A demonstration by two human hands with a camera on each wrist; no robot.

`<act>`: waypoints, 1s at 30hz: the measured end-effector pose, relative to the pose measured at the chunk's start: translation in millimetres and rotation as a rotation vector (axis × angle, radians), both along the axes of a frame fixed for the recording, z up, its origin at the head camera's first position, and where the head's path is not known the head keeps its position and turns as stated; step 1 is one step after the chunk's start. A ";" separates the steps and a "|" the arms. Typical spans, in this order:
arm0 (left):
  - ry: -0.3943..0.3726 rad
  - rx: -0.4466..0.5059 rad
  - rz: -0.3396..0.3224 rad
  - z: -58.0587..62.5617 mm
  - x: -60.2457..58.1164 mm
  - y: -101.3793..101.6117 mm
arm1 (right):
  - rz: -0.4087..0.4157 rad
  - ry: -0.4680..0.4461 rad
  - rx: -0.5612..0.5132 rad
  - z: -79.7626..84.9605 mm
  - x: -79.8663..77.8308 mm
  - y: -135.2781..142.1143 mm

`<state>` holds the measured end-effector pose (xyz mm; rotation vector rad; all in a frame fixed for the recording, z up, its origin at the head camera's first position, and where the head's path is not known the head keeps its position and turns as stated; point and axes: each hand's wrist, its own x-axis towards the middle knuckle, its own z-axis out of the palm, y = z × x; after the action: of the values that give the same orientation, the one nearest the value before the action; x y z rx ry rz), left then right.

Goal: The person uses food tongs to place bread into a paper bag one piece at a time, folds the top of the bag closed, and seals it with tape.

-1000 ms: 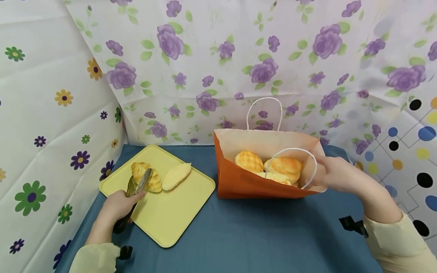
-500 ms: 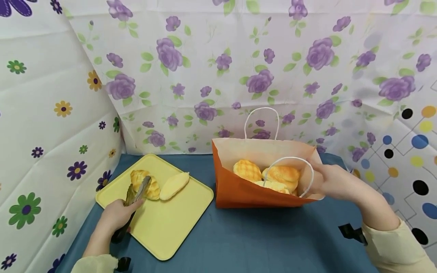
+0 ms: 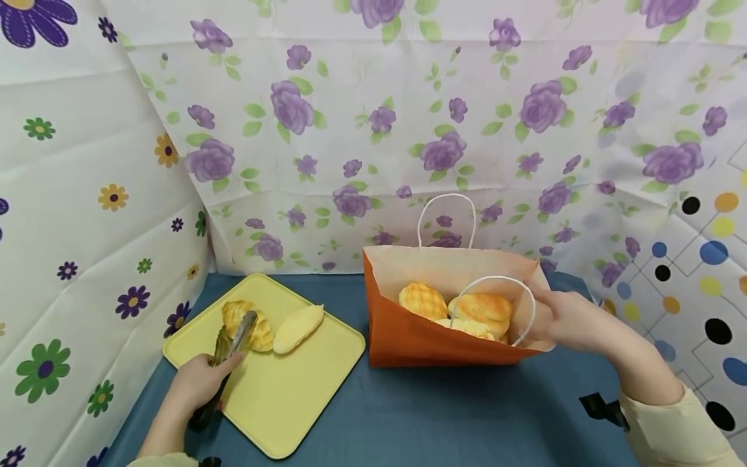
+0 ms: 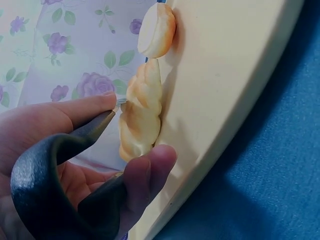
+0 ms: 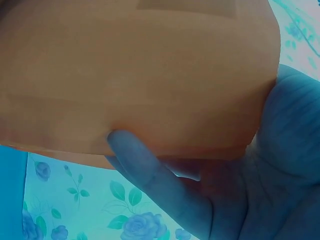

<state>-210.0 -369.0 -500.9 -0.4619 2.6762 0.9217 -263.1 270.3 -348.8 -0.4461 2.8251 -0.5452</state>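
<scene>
My left hand [image 3: 198, 383] holds tongs [image 3: 242, 332] with dark handles and metal arms. In the head view the arms reach to a golden twisted bread [image 3: 261, 334] on the yellow tray [image 3: 286, 415]. The left wrist view shows the same twisted bread [image 4: 142, 115] lying just past the fingers; whether both tips touch it I cannot tell. Next to it lies a pale oval bread [image 3: 297, 329]. With my right hand [image 3: 574, 321] I grip the right side of an orange paper bag [image 3: 432, 347], thumb [image 5: 135, 155] against its wall in the right wrist view. Several breads sit inside the bag.
Two white handles stand on the bag, the rear handle [image 3: 446, 196] upright and the front handle [image 3: 496, 279] arching across the opening. Blue cloth [image 3: 420, 415] covers the table. A floral curtain [image 3: 327, 143] hangs behind, with patterned sheets on both sides.
The head view has tilted upward, so tray, bag and hands appear lower. Both hands stay nearly still against the tray and bag, with the tongs at the twisted bread throughout.
</scene>
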 end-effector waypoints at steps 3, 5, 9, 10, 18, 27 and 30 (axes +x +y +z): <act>0.008 0.011 0.007 -2.9 2.8 0.7 | 0.005 -0.013 -0.006 -1.1 -0.1 -0.1; 0.012 0.022 0.016 -4.5 4.6 0.8 | 0.002 -0.020 -0.002 -1.3 -0.3 -0.8; 0.016 0.046 0.038 -6.5 6.1 -0.2 | 0.005 -0.009 0.002 -1.2 -0.6 -2.3; 0.018 0.048 0.041 -7.1 5.8 -0.6 | 0.007 -0.005 0.006 -1.2 -0.7 -2.5; 0.002 0.060 0.054 -13.4 7.4 -3.3 | 0.001 -0.008 0.017 -1.7 1.2 -3.6; 0.006 0.259 0.140 -19.4 14.5 -1.8 | 0.013 -0.017 0.008 -4.1 2.4 -0.8; 0.025 0.302 0.162 -15.3 12.6 -4.0 | 0.019 0.009 0.010 -0.6 -2.9 -0.5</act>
<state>-197.4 -372.9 -516.3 -0.6048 2.4873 1.3589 -266.1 269.8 -349.4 -0.4746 2.8279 -0.5263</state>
